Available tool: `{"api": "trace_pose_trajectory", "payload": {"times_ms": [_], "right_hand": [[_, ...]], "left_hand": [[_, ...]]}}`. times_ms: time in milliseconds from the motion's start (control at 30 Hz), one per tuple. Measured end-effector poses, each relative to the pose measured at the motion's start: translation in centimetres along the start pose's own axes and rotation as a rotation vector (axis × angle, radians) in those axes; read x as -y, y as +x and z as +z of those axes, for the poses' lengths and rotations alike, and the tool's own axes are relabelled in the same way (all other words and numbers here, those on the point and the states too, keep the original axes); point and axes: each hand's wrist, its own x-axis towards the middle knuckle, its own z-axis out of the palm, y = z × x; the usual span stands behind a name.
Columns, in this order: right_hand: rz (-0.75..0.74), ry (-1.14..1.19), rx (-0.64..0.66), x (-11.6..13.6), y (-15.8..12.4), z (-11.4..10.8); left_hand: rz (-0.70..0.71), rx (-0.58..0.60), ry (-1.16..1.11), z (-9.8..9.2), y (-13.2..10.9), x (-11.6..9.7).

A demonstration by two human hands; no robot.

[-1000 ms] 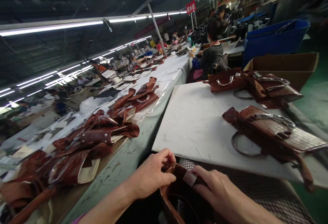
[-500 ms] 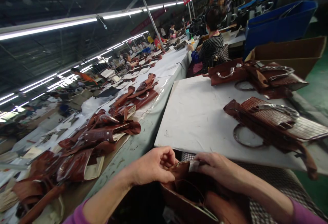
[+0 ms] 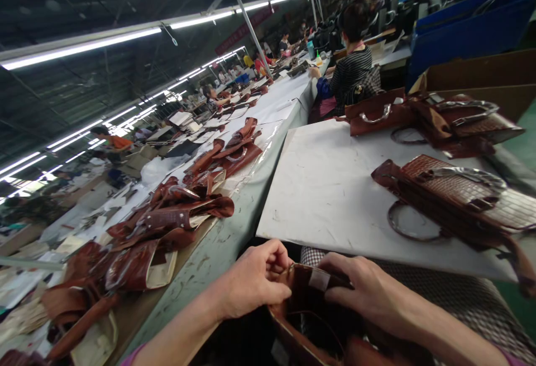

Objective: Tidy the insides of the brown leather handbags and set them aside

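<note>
A brown leather bag (image 3: 288,321) lies in my lap at the bottom of the head view, its mouth facing up and its dark inside showing. My left hand (image 3: 259,279) pinches the bag's edge at the upper left corner between thumb and curled fingers. On the other side, my right hand (image 3: 364,290) grips the far edge, thumb inside the opening and fingers over the outside. Between the two hands a small whitish patch (image 3: 319,279) sits on the inner wall. A thin thread-like line curves inside the bag. Its lower part is cut off by the frame.
A white-topped table (image 3: 318,187) stands ahead, with a crocodile-textured brown bag (image 3: 452,187) and more brown bags (image 3: 377,112) on its right. Along the left, a long bench (image 3: 226,249) carries several brown bag pieces (image 3: 167,218). A co-worker in stripes (image 3: 354,70) sits beyond, near a blue bin (image 3: 469,31).
My right hand has shifted slightly right, and its thumb now shows inside the bag. More of the whitish patch and the bag's mouth is visible. The left hand keeps its pinch.
</note>
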Motion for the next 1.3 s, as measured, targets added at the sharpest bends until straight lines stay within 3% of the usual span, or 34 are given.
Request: {"api": "trace_pose_trajectory", "payload": {"times_ms": [100,300,433,500,600,667,800,1033,1300], "right_hand": [[-0.013,0.029,0.01,0.8,-0.3,-0.4],[-0.334,-0.102,-0.033,2.7,0.2,-0.4],[-0.421,-0.19,-0.084,2.6,1.1,0.5],[-0.394,-0.145,-0.119,2.3,1.4,0.9],[-0.237,0.003,-0.154,1.8,1.5,1.1],[-0.146,0.078,-0.168,1.6,1.6,1.2],[-0.112,0.133,-0.211,1.6,1.7,1.4],[-0.086,0.142,-0.243,1.8,1.7,2.2],[-0.118,0.129,-0.274,1.8,1.3,2.8]], "left_hand": [[-0.021,-0.013,0.007,0.1,-0.1,0.1],[-0.025,-0.052,0.026,0.3,-0.4,0.3],[0.003,-0.099,0.039,0.7,-0.5,0.2],[0.028,-0.104,0.009,1.0,-0.6,0.1],[0.052,-0.143,0.051,1.5,-0.9,-0.3],[0.086,-0.211,0.162,1.8,-1.1,-0.7],[0.211,-0.312,0.458,2.1,-1.2,-1.1],[0.467,-0.409,0.914,2.3,-0.8,0.8],[0.293,-0.308,1.26,3.3,-0.7,-1.5]]}}
